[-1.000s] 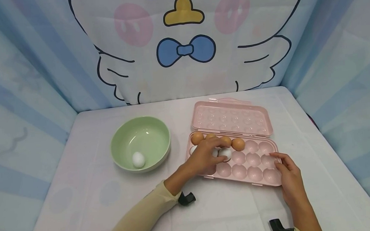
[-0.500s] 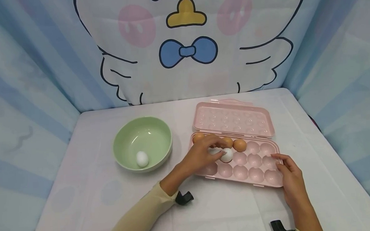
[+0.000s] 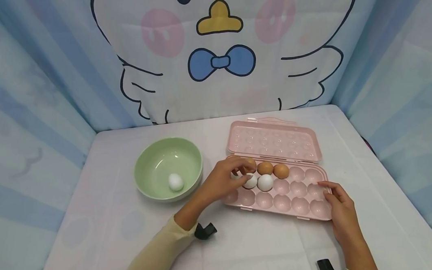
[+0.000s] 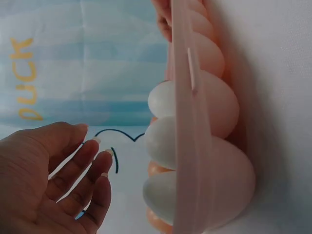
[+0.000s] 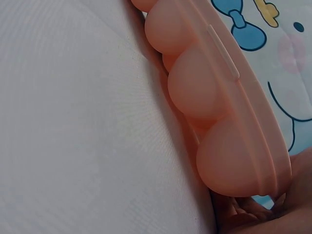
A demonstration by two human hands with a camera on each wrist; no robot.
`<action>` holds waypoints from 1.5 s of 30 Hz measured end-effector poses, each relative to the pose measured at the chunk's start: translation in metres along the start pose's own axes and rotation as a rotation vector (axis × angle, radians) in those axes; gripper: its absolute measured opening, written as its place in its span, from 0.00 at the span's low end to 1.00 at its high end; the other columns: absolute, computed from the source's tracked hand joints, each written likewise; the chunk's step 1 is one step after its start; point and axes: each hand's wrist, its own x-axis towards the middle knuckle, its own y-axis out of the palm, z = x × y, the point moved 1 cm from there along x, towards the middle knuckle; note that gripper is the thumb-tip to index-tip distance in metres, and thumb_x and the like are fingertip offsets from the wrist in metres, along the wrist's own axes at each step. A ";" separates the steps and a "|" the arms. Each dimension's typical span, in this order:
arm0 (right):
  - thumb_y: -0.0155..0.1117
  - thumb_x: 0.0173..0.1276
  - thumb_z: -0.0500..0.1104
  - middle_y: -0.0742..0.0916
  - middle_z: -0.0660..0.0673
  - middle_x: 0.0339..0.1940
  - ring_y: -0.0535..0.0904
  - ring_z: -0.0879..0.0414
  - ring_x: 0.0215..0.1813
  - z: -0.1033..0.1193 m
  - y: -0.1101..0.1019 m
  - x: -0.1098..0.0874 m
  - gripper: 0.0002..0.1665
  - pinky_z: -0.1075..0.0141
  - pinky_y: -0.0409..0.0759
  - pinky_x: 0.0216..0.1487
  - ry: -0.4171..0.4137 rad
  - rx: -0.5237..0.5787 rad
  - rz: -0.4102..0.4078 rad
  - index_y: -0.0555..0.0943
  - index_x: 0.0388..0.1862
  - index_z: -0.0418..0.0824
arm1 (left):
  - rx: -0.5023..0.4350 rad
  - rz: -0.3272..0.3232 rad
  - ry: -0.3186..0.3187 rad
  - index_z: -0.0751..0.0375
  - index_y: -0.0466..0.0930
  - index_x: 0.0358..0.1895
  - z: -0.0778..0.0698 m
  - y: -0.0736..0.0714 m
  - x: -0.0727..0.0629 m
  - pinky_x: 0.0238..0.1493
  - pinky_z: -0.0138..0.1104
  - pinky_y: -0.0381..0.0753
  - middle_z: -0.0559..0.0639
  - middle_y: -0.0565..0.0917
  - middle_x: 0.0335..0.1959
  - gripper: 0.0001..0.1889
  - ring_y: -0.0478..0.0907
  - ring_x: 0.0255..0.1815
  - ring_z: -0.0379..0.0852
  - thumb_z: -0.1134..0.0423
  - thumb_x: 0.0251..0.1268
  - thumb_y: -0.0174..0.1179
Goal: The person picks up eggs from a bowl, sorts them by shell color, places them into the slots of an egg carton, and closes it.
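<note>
A pink egg tray (image 3: 291, 214) lies with its lid folded back; brown eggs (image 3: 281, 171) sit in the back row and white eggs (image 3: 265, 183) in the middle row. My left hand (image 3: 223, 178) hovers over the tray's left part, fingers loosely bent and holding nothing. In the left wrist view, a gap separates those fingers (image 4: 87, 178) from the white eggs (image 4: 161, 144). With my right hand (image 3: 341, 210) I grip the tray's right end, as the right wrist view also shows at the tray's corner (image 5: 280, 170). My left hand hides part of the tray's left end.
Left of the tray stands a green bowl (image 3: 182, 153) with one white egg (image 3: 176, 182) in it. The pink lid (image 3: 275, 142) extends behind the tray. A white cloth (image 3: 258, 247) covers the table, and printed curtains (image 3: 28, 120) enclose it at the back and sides.
My left hand has let go of a white egg, which now sits in the middle row, and has drawn back to the left. My right hand stays on the tray's end.
</note>
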 end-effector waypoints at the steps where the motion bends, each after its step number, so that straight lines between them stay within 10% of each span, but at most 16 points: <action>1: 0.42 0.87 0.45 0.52 0.48 0.86 0.41 0.56 0.84 0.000 0.000 0.000 0.22 0.69 0.53 0.76 0.000 -0.002 0.000 0.73 0.71 0.41 | 0.000 -0.004 0.002 0.64 0.85 0.48 0.000 -0.003 -0.001 0.40 0.38 0.83 0.51 0.87 0.44 0.09 0.82 0.40 0.44 0.72 0.67 0.68; 11: 0.42 0.87 0.46 0.52 0.49 0.86 0.40 0.55 0.84 0.001 0.002 -0.001 0.22 0.66 0.53 0.77 0.014 -0.019 -0.002 0.74 0.71 0.44 | 0.019 -0.070 -0.025 0.65 0.86 0.46 0.005 -0.035 -0.020 0.38 0.45 0.85 0.54 0.87 0.40 0.09 0.82 0.39 0.47 0.72 0.65 0.71; 26: 0.41 0.87 0.44 0.51 0.49 0.86 0.39 0.55 0.84 0.003 0.001 0.001 0.22 0.62 0.50 0.78 0.020 -0.029 0.009 0.73 0.71 0.43 | 0.140 -0.128 -0.229 0.57 0.87 0.49 0.010 -0.086 -0.061 0.45 0.50 0.86 0.49 0.87 0.46 0.11 0.84 0.45 0.44 0.68 0.65 0.73; 45: 0.40 0.86 0.42 0.50 0.53 0.86 0.39 0.58 0.84 0.005 0.003 0.001 0.22 0.61 0.51 0.78 0.063 -0.035 -0.026 0.74 0.72 0.45 | 0.247 -0.090 -0.433 0.61 0.83 0.62 0.023 -0.147 -0.124 0.58 0.55 0.79 0.57 0.84 0.58 0.24 0.81 0.57 0.57 0.63 0.63 0.75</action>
